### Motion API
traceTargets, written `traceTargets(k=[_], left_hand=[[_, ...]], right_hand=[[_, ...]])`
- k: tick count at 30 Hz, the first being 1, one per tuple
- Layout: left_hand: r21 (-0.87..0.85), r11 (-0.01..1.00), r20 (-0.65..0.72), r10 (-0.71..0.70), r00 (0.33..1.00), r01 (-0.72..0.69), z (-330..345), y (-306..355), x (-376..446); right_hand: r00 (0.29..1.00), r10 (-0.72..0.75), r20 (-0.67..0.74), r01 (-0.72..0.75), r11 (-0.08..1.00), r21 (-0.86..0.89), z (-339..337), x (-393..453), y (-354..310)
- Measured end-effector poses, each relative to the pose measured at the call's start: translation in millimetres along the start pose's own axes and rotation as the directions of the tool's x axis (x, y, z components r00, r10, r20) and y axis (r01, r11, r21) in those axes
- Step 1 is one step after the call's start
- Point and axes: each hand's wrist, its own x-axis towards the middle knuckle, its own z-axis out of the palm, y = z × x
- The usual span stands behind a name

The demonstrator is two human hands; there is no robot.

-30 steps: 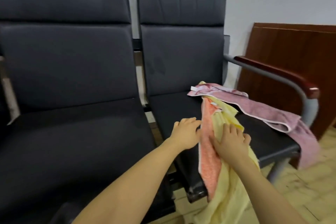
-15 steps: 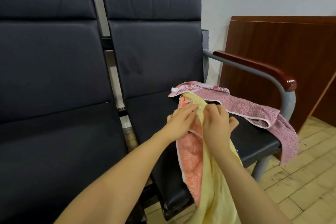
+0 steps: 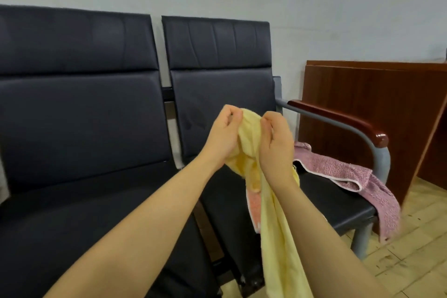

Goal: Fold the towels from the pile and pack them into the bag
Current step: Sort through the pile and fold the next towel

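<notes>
Two black chairs (image 3: pixel 217 109) fill the view, the right seat carrying a pink towel (image 3: pixel 338 172) at about four o'clock and an orange one (image 3: pixel 254 208) hanging off its front edge at six. Raised at centre, the yellow towel (image 3: pixel 273 237) trails limply downward, its top edge pinched by the left hand (image 3: pixel 223 136) and the right hand (image 3: pixel 275 143), nearly touching. It looks light, soft and floppy, so I would slide the hands apart to the corners before folding; no bag shows.

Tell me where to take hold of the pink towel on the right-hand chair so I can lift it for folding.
Grip the pink towel by its white-trimmed edge lying flat on the seat, coming from above and in front. That part is spread out and exposed. The far end droops over the seat's side below the armrest, so it is likely more awkward to reach. Both hands currently hold the yellow towel.
</notes>
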Motion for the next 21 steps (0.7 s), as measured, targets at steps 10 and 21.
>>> traceTargets(k=[10, 21], left_hand=[[0.165, 0.985, -0.156, 0.071, 0.985, -0.045, -142.4, 71.4, -20.7], [0.705, 0.588, -0.410, -0.118, 0.904, 0.397, -303.7, -24.2, -96.6]], right_hand=[[0.963, -0.208, 0.170, 0.170, 0.962, 0.212, 62.0, 6.4, -135.9], [0.806, -0.065, 0.588, -0.045, 0.984, 0.172, 148.5, -72.2, -145.2]])
